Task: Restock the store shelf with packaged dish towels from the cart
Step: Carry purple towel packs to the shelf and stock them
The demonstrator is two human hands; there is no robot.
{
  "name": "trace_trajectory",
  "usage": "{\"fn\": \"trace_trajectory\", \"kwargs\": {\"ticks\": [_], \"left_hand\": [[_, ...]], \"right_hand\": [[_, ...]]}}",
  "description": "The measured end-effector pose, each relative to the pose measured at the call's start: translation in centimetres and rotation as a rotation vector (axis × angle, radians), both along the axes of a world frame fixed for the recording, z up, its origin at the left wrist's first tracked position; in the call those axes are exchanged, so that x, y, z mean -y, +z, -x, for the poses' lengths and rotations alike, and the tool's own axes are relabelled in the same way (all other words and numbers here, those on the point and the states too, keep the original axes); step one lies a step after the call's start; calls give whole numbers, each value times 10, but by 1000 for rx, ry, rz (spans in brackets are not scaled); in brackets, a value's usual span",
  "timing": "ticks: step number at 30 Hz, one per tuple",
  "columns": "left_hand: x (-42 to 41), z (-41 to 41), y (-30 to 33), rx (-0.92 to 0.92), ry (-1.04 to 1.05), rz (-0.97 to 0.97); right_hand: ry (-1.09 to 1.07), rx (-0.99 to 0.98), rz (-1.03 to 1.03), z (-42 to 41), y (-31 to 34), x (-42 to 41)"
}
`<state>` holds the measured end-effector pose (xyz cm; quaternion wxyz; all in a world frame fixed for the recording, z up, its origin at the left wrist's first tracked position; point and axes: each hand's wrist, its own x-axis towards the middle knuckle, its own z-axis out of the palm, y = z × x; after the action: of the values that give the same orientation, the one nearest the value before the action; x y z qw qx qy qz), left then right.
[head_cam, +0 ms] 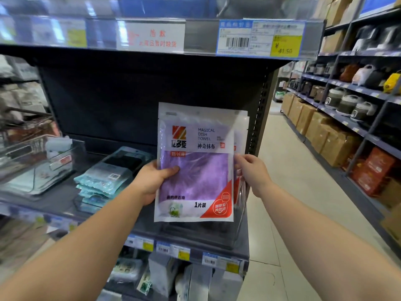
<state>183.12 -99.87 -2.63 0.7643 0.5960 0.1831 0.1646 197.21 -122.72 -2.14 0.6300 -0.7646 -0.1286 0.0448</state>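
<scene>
A person's two bare hands hold a small stack of packaged dish towels (195, 161) upright in front of a dark store shelf (138, 231). The front pack is a flat, glossy plastic pouch with a purple cloth showing through; at least one more pack sits just behind it. The left hand (152, 181) is grasping the stack's left edge, thumb across the front. The right hand (251, 170) pinches the right edge with its fingertips. The stack hangs above a clear plastic bin (238, 224) at the shelf's right end, not yet set down. These packs look light, thin and floppy, and their slick film would likely slide pack against pack. A grip on both side edges, squeezing the stack together, seems safest. Teal packets (102, 181) lie piled to the left.
</scene>
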Motion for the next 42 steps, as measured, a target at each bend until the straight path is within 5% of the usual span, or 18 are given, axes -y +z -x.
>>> {"fn": "trace_trajectory", "kwargs": {"ticks": [3, 9, 14, 26, 42], "left_hand": [[12, -10, 2, 7, 3, -45], [8, -28, -2, -119, 39, -496], [2, -37, 7, -135, 127, -628], [2, -67, 2, -132, 69, -686], [-14, -87, -9, -167, 66, -515]], "right_hand": [[131, 14, 19, 5, 7, 3], [49, 47, 151, 0, 5, 15], [-14, 78, 249, 2, -3, 14], [-128, 92, 346, -8, -11, 15], [-193, 69, 413, -17, -19, 5]]}}
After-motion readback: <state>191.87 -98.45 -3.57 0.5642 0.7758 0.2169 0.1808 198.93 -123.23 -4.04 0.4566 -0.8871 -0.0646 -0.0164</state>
